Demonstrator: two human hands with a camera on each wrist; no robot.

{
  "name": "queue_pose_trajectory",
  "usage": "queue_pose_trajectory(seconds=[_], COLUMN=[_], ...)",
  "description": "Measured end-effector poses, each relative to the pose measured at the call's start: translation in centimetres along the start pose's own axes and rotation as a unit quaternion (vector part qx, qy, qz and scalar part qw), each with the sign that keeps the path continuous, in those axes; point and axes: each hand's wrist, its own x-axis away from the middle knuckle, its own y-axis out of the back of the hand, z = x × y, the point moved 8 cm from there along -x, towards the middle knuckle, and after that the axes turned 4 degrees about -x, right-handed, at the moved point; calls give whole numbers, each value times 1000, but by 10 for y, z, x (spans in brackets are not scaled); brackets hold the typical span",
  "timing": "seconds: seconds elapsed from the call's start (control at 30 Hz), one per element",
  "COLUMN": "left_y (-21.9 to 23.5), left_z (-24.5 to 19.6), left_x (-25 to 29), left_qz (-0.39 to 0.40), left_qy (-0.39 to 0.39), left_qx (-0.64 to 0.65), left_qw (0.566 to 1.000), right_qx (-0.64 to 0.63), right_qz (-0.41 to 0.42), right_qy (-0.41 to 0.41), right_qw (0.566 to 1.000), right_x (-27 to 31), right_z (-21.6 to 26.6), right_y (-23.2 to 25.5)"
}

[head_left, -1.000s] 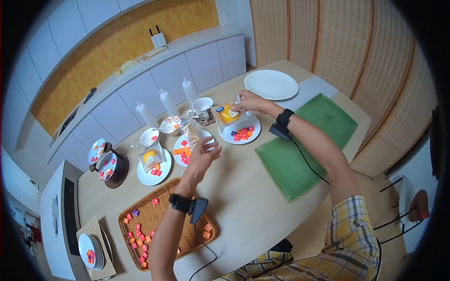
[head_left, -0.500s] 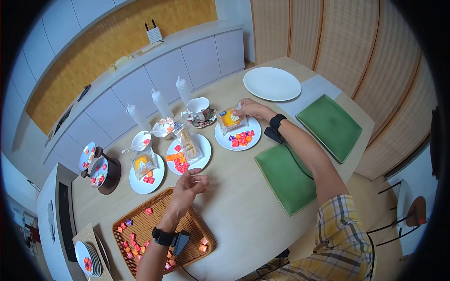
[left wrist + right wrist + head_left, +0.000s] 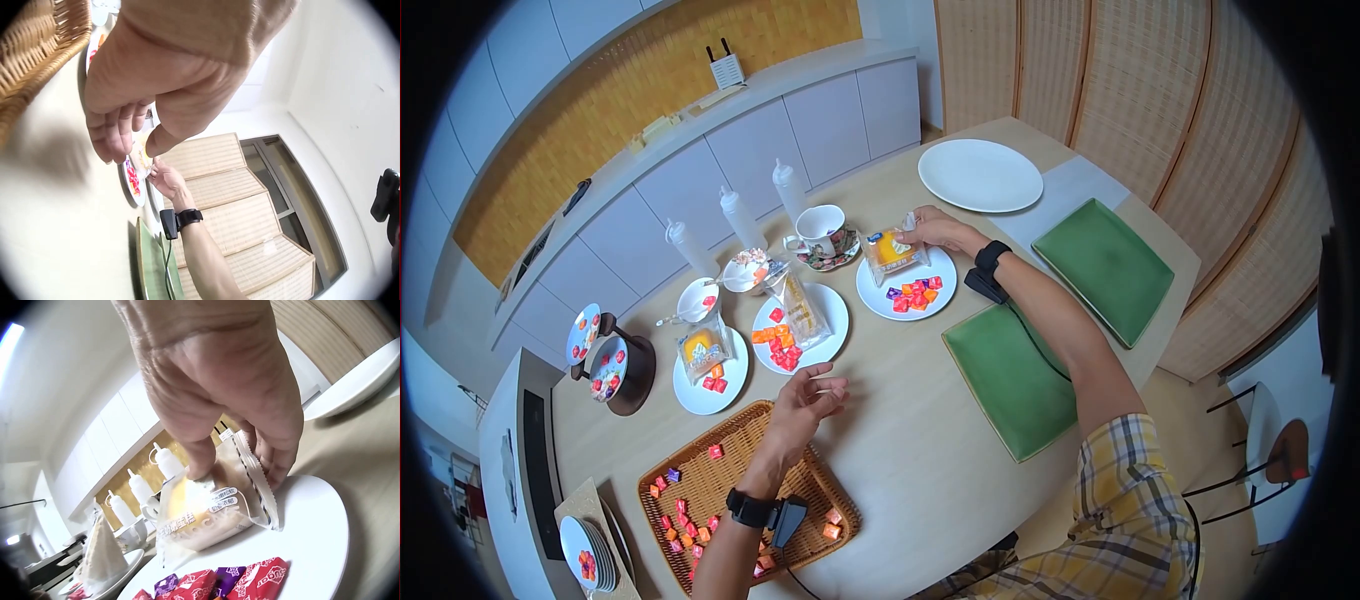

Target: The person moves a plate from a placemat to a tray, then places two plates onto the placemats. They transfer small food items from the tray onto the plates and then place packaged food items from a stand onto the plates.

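Observation:
My right hand (image 3: 945, 232) pinches the right edge of a clear-wrapped yellow cake (image 3: 892, 250) over the back of a white plate (image 3: 940, 290). In the right wrist view the thumb and fingers of the hand (image 3: 225, 394) grip the wrapper (image 3: 206, 506), just behind red and purple candies (image 3: 256, 581). My left hand (image 3: 802, 402) hovers empty above the wicker basket's (image 3: 840, 480) back edge, fingers loosely bent. Near it, a long wrapped pastry (image 3: 802, 312) lies on the middle plate (image 3: 832, 345) beside orange and red candies (image 3: 780, 345).
Another wrapped cake (image 3: 703, 350) lies on the left plate (image 3: 705, 402). Behind stand squeeze bottles (image 3: 742, 218), bowls and a cup (image 3: 820, 228). Green trays (image 3: 1105, 270) and a white oval plate (image 3: 980, 176) are at the right; a brown pot (image 3: 635, 375) stands at the left.
My left hand has let go of the long pastry, now on the middle plate, and drawn back toward the basket. My right hand has lowered the cake onto or just over its plate.

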Motion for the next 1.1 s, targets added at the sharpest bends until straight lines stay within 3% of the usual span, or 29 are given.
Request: queue_pose_trajectory(seconds=[0.73,1.1], left_y=[14,25], left_z=[8,6], left_x=[-1,5], left_qz=[-26,-37], left_qy=[11,6], left_qx=[6,11], left_qw=[1000,999], right_qx=[20,115], right_qz=[-27,-66], right_qy=[-10,11], right_qw=[999,991], right_x=[0,-13], right_z=[-2,-9], right_y=[-3,0])
